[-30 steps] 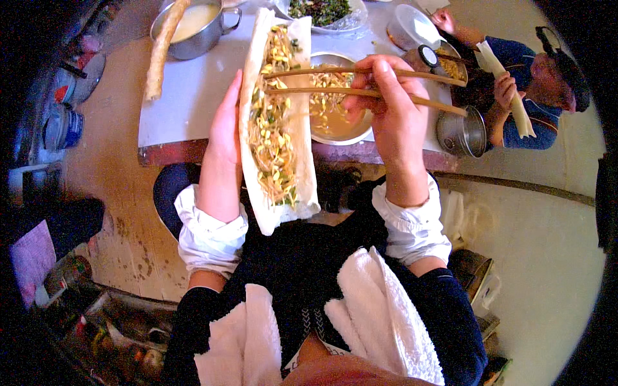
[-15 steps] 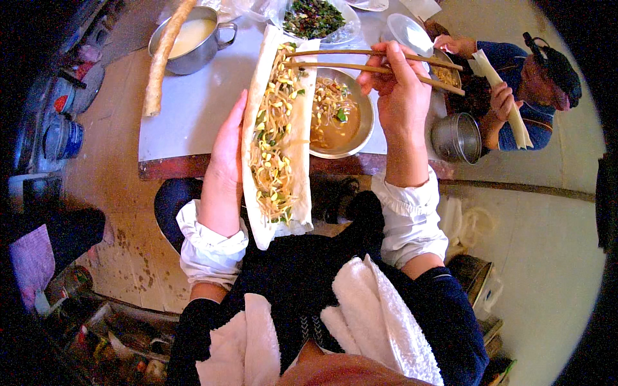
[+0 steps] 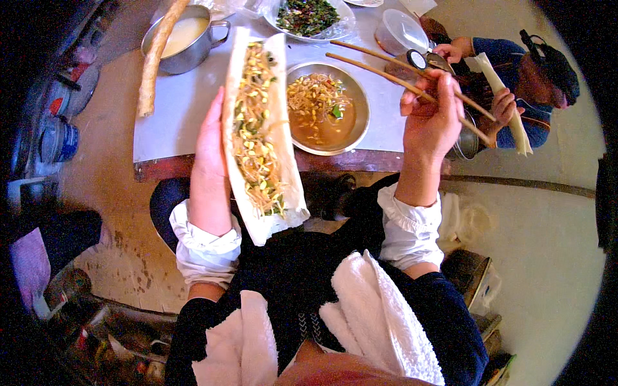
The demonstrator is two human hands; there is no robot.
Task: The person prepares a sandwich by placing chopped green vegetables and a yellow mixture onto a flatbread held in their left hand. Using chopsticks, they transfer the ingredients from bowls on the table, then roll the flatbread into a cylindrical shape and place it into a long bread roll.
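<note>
A long pale flatbread (image 3: 283,141), folded like a trough, rests in my left hand (image 3: 211,154), whose fingers go beneath it. Bean sprouts with noodles (image 3: 256,128) and bits of green fill its length. My right hand (image 3: 432,122) grips a pair of wooden chopsticks (image 3: 380,74), their tips pointing left above the table with nothing between them. Just right of the flatbread, a steel bowl (image 3: 347,141) holds more sprouts and noodles in brown broth.
A steel pot (image 3: 183,63) of whitish liquid stands far left, with a long fried dough stick (image 3: 156,71) across it. Dark greens (image 3: 308,18) fill a plate at the back. On the right, a person (image 3: 515,83) holds a pale rolled flatbread (image 3: 505,103). A clear tub (image 3: 402,32) sits near them.
My right hand has drawn the chopsticks away from the filling, to the right and slightly toward me. The flatbread and my left hand have shifted a little left.
</note>
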